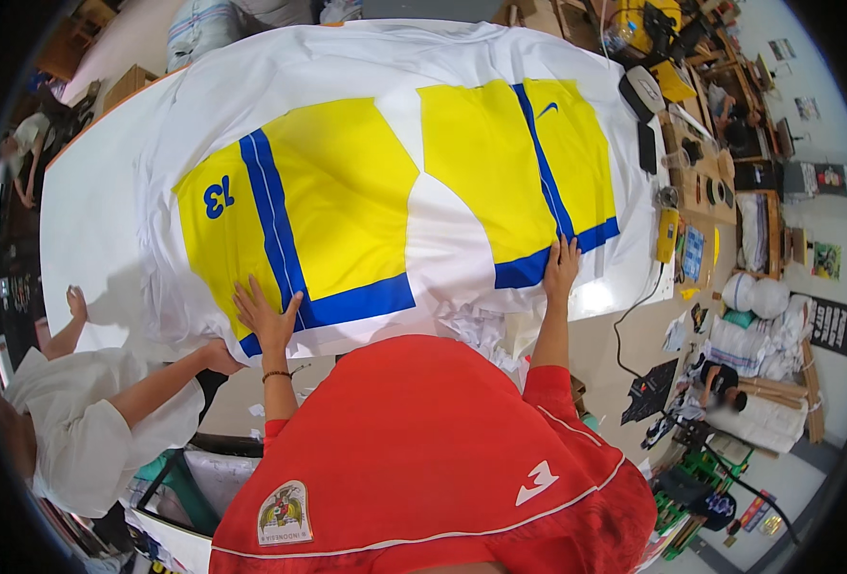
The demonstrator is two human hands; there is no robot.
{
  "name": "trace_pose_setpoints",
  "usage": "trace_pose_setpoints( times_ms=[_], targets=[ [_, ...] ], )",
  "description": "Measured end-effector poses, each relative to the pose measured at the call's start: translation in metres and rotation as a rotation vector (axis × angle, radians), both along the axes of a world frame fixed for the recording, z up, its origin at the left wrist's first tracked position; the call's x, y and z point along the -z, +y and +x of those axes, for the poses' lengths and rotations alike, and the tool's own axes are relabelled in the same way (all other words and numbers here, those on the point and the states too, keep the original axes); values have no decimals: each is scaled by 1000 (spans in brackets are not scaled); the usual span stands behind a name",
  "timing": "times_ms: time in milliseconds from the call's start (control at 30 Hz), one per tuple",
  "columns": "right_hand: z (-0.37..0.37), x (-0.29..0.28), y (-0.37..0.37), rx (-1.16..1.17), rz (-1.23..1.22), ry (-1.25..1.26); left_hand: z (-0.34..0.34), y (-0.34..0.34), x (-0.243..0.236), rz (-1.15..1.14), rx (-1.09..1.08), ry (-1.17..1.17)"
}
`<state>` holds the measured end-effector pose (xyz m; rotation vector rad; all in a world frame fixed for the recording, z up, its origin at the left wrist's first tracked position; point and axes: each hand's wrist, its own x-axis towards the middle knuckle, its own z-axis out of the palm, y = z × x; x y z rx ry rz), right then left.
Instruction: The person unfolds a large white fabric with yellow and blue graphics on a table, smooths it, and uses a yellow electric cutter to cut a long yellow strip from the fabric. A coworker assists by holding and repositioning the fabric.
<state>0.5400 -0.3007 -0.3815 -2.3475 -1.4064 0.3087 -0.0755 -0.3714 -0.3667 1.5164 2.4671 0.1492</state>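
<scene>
A white cloth (pixel 450 212) printed with yellow and blue panels, shaped like shorts pieces, lies spread on the table. My left hand (pixel 268 320) rests on the near-left corner of the left yellow panel (pixel 342 191), fingers spread, beside its blue stripe. A beaded bracelet circles that wrist. At the blue lower band of the right yellow panel (pixel 485 143), my right hand (pixel 561 268) lies with its fingers stretched out, where band and stripe meet. Neither hand grips anything. Wrinkled white fabric surrounds both panels.
To my left a person in a white shirt (pixel 108 411) reaches one hand (pixel 220 358) to the cloth's near edge. A yellow device (pixel 667 236) with a black cord sits at the right edge. A brown side table (pixel 705 182) holds small items. Crumpled white scraps (pixel 476 325) lie before me.
</scene>
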Motion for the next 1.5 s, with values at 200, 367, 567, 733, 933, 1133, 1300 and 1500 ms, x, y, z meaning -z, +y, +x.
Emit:
trace_pose_setpoints(
  times_ms=[200,367,567,733,933,1133,1300,1500],
  targets=[
    [5,-2,-8,20,-40,41,-37,-11,4,-302,83,49],
    [16,1,-5,21,-25,72,-101,-15,26,-212,229,77],
    [24,-9,-6,32,97,156,-111,8,8,-465,131,45],
    [21,-29,-7,244,265,284,-109,19,-5,-608,5,0],
    [46,2,-29,585,350,307,-107,14,-3,-568,-27,48],
    [72,22,-38,567,334,410,-23,-10,-17,68,149,-55],
    [70,18,-19,589,193,225,51,-33,-31,185,22,-404],
    [72,13,-14,571,108,119,36,-61,-2,-84,-159,-254]
  ],
)
